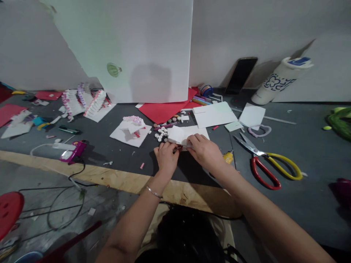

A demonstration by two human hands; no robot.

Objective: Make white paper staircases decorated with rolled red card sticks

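Observation:
In front of me, a small white folded piece [177,134], card or foam, rests over a flat white sheet [204,133]. My right hand [204,150] pinches the piece along its right side. At its near left edge, my left hand [166,156] has its fingers curled in, and a bit of dark red shows by the fingertips. What the left fingertips hold is partly hidden. Small white round pieces [161,134] lie just beyond my left hand. A yellow glue-gun-like tool [228,157] is partly covered by my right forearm.
Scissors [264,155] with red and yellow handles lie open at right. A phone [241,75] and a white tumbler [281,80] lean at the back. Left are a white-and-pink model [134,126], a box cutter [69,130] and a purple power strip [73,151] with cords.

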